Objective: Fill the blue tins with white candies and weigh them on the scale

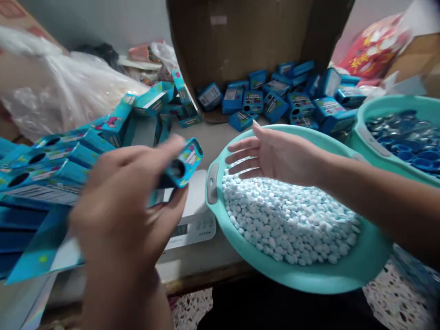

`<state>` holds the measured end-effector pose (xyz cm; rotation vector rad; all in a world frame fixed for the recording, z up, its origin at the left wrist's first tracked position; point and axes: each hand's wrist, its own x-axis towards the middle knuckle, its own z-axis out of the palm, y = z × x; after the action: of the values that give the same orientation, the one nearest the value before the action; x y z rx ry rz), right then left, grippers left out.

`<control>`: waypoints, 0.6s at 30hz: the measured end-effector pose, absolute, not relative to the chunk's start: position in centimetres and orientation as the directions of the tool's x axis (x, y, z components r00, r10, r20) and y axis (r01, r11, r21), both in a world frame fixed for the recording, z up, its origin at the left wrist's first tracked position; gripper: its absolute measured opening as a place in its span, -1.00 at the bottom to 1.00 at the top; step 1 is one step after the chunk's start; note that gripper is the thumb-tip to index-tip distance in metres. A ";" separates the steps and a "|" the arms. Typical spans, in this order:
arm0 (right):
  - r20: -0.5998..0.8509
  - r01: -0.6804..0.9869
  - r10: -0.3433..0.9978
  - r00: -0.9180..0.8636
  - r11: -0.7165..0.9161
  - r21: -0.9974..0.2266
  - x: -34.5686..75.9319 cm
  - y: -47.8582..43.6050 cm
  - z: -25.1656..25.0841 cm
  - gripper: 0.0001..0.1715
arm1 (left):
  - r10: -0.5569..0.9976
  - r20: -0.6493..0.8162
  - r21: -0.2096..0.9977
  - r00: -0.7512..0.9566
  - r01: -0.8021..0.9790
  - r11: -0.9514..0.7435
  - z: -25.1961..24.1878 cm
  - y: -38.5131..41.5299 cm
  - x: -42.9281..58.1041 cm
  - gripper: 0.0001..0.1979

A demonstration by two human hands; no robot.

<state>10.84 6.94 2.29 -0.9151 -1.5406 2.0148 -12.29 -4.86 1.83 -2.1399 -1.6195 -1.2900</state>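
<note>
My left hand (130, 197), blurred by motion, grips a small blue printed candy box (187, 162) between thumb and fingers. A dark round opening shows on the box's front. Under that hand sits a white kitchen scale (201, 229), partly covered by it. Over the turquoise basin (295, 279) my right hand (271, 153) is held with its fingers spread and nothing in them. Pale blue and white candies (292, 224) fill much of this basin. A stack of flattened or unfilled blue boxes (51, 160) lies left of my left hand.
Several closed blue boxes (275, 98) lie heaped before a large brown cardboard box (257, 41). At the right stands a second turquoise basin (364, 142) with clear and blue plastic pieces (409, 142). Plastic bags (79, 91) cover the back left. The table's front edge (206, 277) runs below the scale.
</note>
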 end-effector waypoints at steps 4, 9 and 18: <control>-0.331 -0.086 0.548 -0.768 -0.601 -0.795 10.6 6.5 2.8 -0.32 | 0.555 0.711 -0.070 0.433 0.828 -0.557 2.6 -2.9 -10.1 -0.45; -0.374 -0.170 0.527 -0.763 -0.723 -0.670 11.0 7.2 2.5 -0.36 | 0.527 0.650 -0.193 0.548 0.789 -0.583 2.2 -1.7 -8.5 -0.52; -0.330 -0.186 0.483 -0.811 -0.748 -0.637 11.0 6.9 2.3 -0.33 | 0.466 0.640 -0.346 0.611 0.770 -0.535 2.9 -0.9 -6.9 -0.53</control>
<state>11.02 6.87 2.27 -0.6910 -0.8523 2.5418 -6.85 -0.90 2.86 -2.2201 -0.9688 -0.6440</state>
